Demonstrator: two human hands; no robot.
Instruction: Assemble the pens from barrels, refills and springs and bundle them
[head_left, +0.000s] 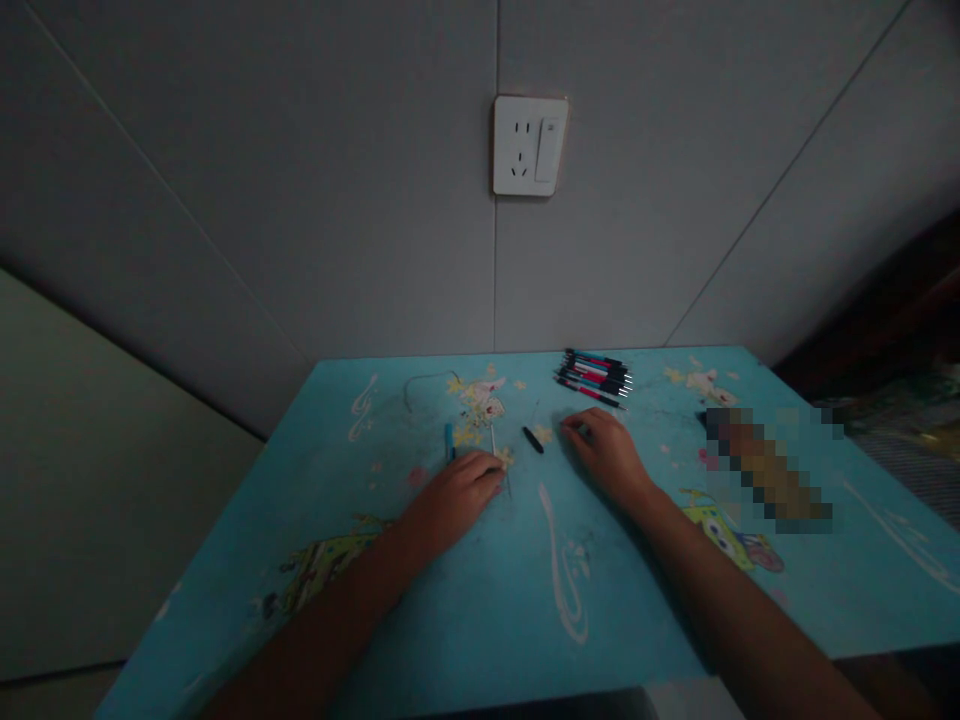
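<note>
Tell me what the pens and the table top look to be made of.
Pens: probably plastic, with glossy black, red and teal barrels and pale tips. Table top: looks like a smooth, matte printed laminate or film, turquoise with cartoon prints and scuffs; the dim light leaves it open.

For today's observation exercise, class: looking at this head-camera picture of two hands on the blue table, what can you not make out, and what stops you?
- Head view: the patch at the table's right side is pixelated; nothing there is readable.
- What lies under the left hand: its fingers cover the lower ends of the blue pen barrel and thin white refill.
- Whether the right hand pinches anything: too dim.
- The pen pile: too small to count.
</note>
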